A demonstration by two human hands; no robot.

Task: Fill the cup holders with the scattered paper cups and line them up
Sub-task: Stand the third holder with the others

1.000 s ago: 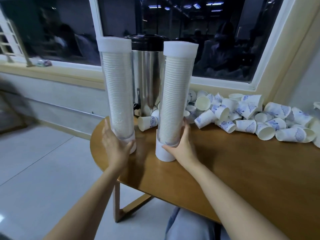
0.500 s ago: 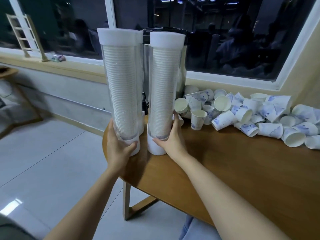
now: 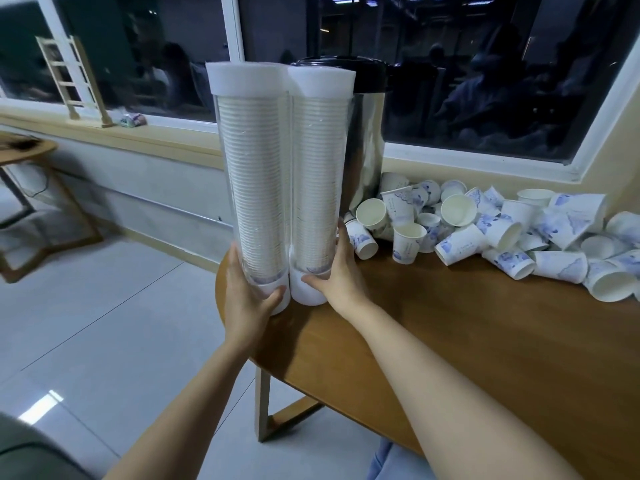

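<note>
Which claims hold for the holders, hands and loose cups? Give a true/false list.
1. The left holder and right holder stand side by side on the table. True.
2. Both holders are empty. False: both are nearly full.
3. The left hand grips the left holder's base. True.
4. The right hand holds a loose cup. False: it grips the right holder's base.
5. The loose cups lie scattered right of the holders. True.
</note>
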